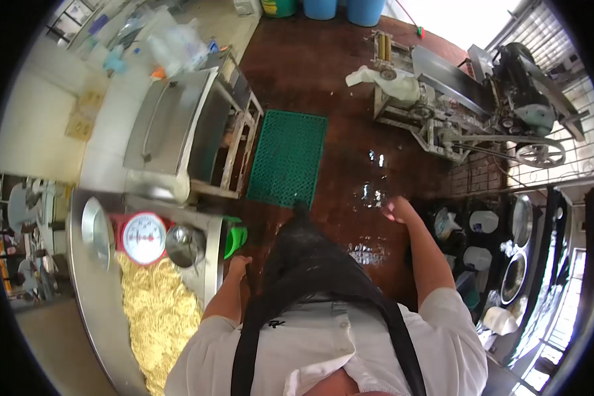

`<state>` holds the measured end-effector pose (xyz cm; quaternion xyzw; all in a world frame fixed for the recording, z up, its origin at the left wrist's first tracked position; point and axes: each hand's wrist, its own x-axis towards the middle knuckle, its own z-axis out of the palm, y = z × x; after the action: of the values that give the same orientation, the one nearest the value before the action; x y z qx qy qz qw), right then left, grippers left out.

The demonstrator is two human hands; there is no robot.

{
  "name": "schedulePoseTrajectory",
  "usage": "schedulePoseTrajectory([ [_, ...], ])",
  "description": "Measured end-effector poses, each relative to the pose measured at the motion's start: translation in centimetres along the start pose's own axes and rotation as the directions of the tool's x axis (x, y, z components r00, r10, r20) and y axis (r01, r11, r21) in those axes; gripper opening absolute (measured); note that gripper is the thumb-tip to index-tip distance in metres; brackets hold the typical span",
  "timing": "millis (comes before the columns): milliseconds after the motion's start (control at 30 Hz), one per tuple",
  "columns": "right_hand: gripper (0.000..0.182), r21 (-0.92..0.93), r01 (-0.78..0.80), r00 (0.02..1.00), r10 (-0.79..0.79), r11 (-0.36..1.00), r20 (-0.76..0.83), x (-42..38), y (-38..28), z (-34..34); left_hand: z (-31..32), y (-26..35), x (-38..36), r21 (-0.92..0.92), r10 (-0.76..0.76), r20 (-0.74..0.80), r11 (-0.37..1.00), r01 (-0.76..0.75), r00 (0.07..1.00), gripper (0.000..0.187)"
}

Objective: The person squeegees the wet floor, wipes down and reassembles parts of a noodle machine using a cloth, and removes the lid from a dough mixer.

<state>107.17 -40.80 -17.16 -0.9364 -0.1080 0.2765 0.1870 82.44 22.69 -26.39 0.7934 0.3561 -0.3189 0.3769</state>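
My right hand hangs over the wet red-brown floor. Its fingers are loosely bent, and nothing shows in them. On the other side, my left hand is low beside the steel table's edge, just below a bright green plastic container. The fingers of this hand are small and mostly turned out of sight. A black apron hangs between my arms. Left of me, a steel table carries a heap of yellow noodles, a red dial scale and a round metal pot.
A green perforated mat lies on the floor ahead. At the right stands a belt-driven roller machine. A steel-topped cabinet is at the left. Blue barrels stand at the back, and pots and containers line the right side.
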Motion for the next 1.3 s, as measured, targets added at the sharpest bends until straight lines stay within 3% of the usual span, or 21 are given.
schedulePoseTrajectory([
  [33, 0.027, 0.213, -0.136, 0.990, 0.125, 0.968, 0.064, 3.9, -4.1, -4.9, 0.9, -0.7, 3.5, -0.085, 0.093, -0.008, 0.992, -0.093, 0.996, 0.041],
  [67, 0.023, 0.037, 0.087, 0.996, -0.086, 0.996, -0.013, 8.9, -5.6, -7.4, 1.6, -0.5, 6.9, -0.182, 0.178, -0.028, 0.967, -0.180, 0.984, 0.051],
  [133, 0.022, 0.450, 0.252, 0.953, -0.140, 0.857, -0.269, 16.8, -10.2, -10.6, -0.9, 9.3, 7.4, -0.297, 0.024, 0.065, 0.955, -0.003, 0.998, 0.062],
  [167, 0.033, 0.355, 0.363, 0.887, -0.203, 0.861, -0.414, 19.9, -13.0, -11.7, -2.7, 15.9, 6.3, -0.343, -0.054, 0.111, 0.935, 0.089, 0.992, 0.068],
  [200, 0.045, 0.229, 0.458, 0.787, -0.273, 0.859, -0.553, 23.5, -15.3, -13.7, -2.5, 15.7, 12.5, -0.238, -0.011, 0.141, 0.970, 0.045, 0.990, 0.076],
  [233, 0.053, 0.292, 0.415, 0.848, -0.249, 0.862, -0.469, 26.5, -16.6, -15.0, -3.0, 16.6, 18.5, -0.145, 0.027, 0.067, 0.989, -0.017, 0.997, 0.078],
  [300, 0.045, 0.450, 0.260, 0.946, -0.131, 0.854, -0.298, 31.0, -19.3, -17.8, -4.9, 21.1, 26.8, 0.061, 0.126, -0.066, 0.991, -0.122, 0.990, 0.081],
  [333, 0.043, 0.394, 0.319, 0.927, -0.198, 0.862, -0.318, 33.2, -20.1, -19.8, -9.8, 32.1, 22.3, -0.175, -0.108, 0.140, 0.976, 0.132, 0.984, 0.078],
  [400, 0.040, 0.350, 0.345, 0.922, -0.245, 0.871, -0.300, 35.6, -21.2, -24.1, -13.4, 39.4, 27.3, 0.017, 0.324, -0.063, 0.946, -0.324, 0.944, 0.074],
  [467, 0.038, 0.350, 0.309, 0.939, -0.225, 0.885, -0.261, 38.2, -21.5, -28.9, -17.4, 46.3, 32.0, 0.034, 0.585, -0.116, 0.810, -0.586, 0.803, 0.044],
  [500, 0.036, 0.409, 0.283, 0.941, -0.170, 0.868, -0.292, 39.6, -21.3, -30.9, -20.4, 52.6, 31.5, -0.093, 0.516, 0.006, 0.853, -0.513, 0.857, 0.027],
  [567, 0.033, 0.525, 0.236, 0.940, -0.054, 0.818, -0.338, 42.4, -20.1, -34.2, -23.6, 59.7, 35.3, -0.274, 0.412, 0.020, 0.878, -0.392, 0.911, 0.020],
  [667, 0.030, 0.524, 0.205, 0.929, 0.005, 0.827, -0.371, 47.0, -18.5, -39.1, -27.0, 67.4, 41.2, 0.349, 0.686, -0.146, 0.710, -0.612, 0.712, 0.032],
  [733, 0.037, 0.555, 0.110, 0.967, 0.041, 0.825, -0.252, 51.6, -16.6, -42.2, -28.3, 72.5, 43.9, 0.161, 0.357, -0.006, 0.922, -0.352, 0.934, 0.043],
  [767, 0.040, 0.504, 0.119, 0.965, 0.021, 0.855, -0.263, 54.1, -16.0, -43.1, -28.9, 74.9, 44.8, 0.094, 0.171, 0.086, 0.979, -0.179, 0.982, 0.048],
  [833, 0.048, 0.391, 0.131, 0.955, -0.010, 0.911, -0.296, 59.3, -15.6, -47.1, -27.8, 75.7, 48.0, 0.024, 0.583, -0.024, 0.812, -0.583, 0.812, 0.058],
  [867, 0.055, 0.362, 0.095, 0.974, -0.012, 0.928, -0.224, 62.1, -15.3, -48.9, -27.9, 76.5, 49.6, 0.047, 0.630, -0.020, 0.776, -0.629, 0.776, 0.058],
  [933, 0.054, 0.238, 0.256, 0.926, -0.167, 0.937, -0.338, 68.5, -14.1, -51.3, -29.5, 78.9, 52.4, 0.136, 0.424, 0.067, 0.893, -0.429, 0.903, 0.058],
  [1033, 0.050, 0.326, 0.211, 0.962, -0.136, 0.922, -0.238, 74.8, -15.5, -60.2, -31.6, 82.2, 56.2, 0.245, 0.226, 0.146, 0.935, -0.257, 0.963, 0.059],
  [1167, 0.047, 0.323, 0.173, 0.949, -0.070, 0.930, -0.307, 83.5, -12.5, -67.7, -34.7, 89.4, 64.0, 0.369, 0.167, 0.222, 0.897, -0.242, 0.961, 0.063],
  [1300, 0.046, 0.347, 0.097, 0.907, 0.061, 0.933, -0.417, 90.4, -5.4, -70.3, -37.9, 103.1, 74.7, 0.511, 0.176, 0.265, 0.808, -0.293, 0.948, 0.070],
])
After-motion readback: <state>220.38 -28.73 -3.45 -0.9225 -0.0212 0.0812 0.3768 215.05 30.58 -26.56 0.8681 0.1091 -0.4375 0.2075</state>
